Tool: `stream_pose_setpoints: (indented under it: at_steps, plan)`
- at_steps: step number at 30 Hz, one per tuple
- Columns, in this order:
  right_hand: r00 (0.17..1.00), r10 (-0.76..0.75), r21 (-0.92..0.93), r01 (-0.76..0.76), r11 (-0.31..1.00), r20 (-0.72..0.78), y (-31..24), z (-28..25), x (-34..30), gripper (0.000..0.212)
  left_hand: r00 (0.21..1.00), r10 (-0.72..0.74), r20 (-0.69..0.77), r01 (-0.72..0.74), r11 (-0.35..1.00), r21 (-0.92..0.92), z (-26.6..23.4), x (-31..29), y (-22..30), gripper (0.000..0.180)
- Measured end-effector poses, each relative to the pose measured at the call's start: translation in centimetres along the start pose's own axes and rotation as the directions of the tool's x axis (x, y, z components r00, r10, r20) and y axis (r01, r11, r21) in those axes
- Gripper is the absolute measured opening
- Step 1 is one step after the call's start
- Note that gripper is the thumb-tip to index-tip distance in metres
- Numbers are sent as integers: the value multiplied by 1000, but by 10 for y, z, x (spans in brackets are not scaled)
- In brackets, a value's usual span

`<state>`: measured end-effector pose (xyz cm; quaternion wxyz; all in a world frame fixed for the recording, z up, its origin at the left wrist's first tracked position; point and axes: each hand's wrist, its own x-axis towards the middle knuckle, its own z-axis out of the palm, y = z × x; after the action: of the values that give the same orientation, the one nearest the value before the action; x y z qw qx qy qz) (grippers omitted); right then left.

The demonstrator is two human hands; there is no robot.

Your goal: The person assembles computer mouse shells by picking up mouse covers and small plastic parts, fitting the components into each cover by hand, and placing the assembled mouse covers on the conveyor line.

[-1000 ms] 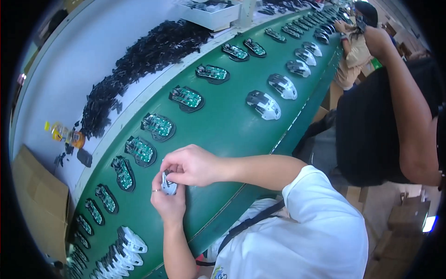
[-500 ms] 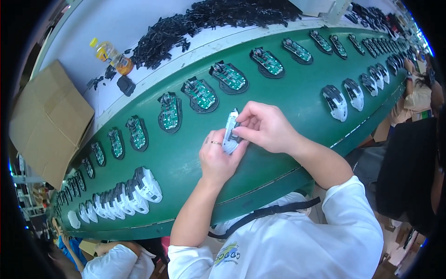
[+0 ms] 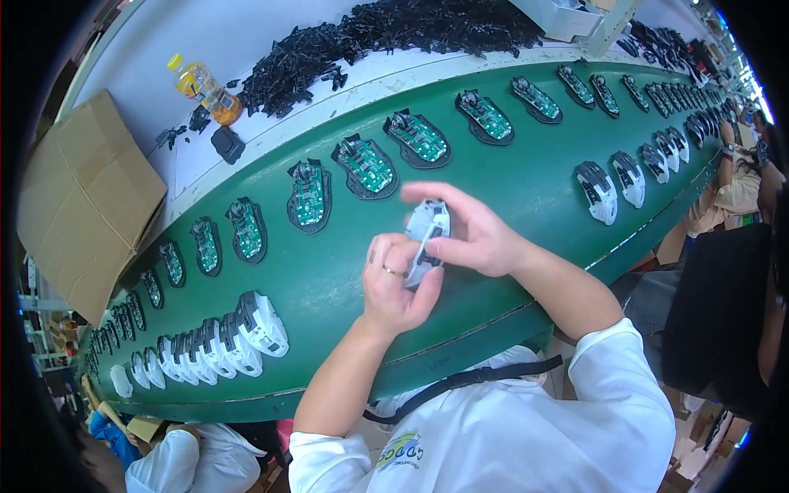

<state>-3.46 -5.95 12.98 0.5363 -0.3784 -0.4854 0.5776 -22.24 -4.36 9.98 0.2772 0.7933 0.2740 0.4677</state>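
Observation:
A white-and-black computer mouse shell point(image 3: 430, 218) is held between my two hands above the green conveyor belt, its inner side partly showing. My left hand point(image 3: 390, 287), with a ring on one finger, is closed round its lower left side. On the other side my right hand point(image 3: 481, 238) grips it, thumb against the shell and fingers behind; the fingertips are slightly blurred. Beyond my hands, mouse bases with green circuit boards point(image 3: 366, 168) stand in a long row. Several white-and-black mouse shells point(image 3: 263, 324) are lined up at the left, and more shells point(image 3: 597, 193) lie to the right.
Black plastic parts point(image 3: 370, 37) are heaped on the white ledge behind the belt. A drink bottle with a yellow cap point(image 3: 205, 92) and a cardboard sheet point(image 3: 90, 201) stand at the far left. Other people sit along the belt. A black chair back point(image 3: 719, 304) is at right.
The mouse shell has been turned in my hands and now shows its inner side. My right-hand fingers have opened from a pinch to reach round it. The belt's items have shifted slightly in view.

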Motion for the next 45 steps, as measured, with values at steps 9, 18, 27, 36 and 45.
stream_pose_setpoints:
  at_steps: [9, 18, 27, 36, 45]
  plan:
    - [990, 42, 67, -52, 996, 136, 11, 14, -9, 64, 998, -5, -69, -1, 996, -95, -5, -11, -3, 15]
    - [990, 71, 84, -81, 993, 121, 21, 21, -8, 67, 995, -3, -99, 0, 999, -37, -6, -10, -1, 12]
    - [996, 63, 33, -66, 997, 67, 14, 30, -9, 67, 984, -133, -119, 122, 988, -91, -10, -15, 0, 32]
    - [947, 240, -101, -223, 970, 214, -24, 17, 9, 80, 999, -20, -51, 36, 936, 350, -17, -6, 1, 95]
    - [958, -278, -994, -43, 103, -70, 9, -91, 250, 25, 963, -271, -8, 267, 945, 189, -25, 0, -9, 75]
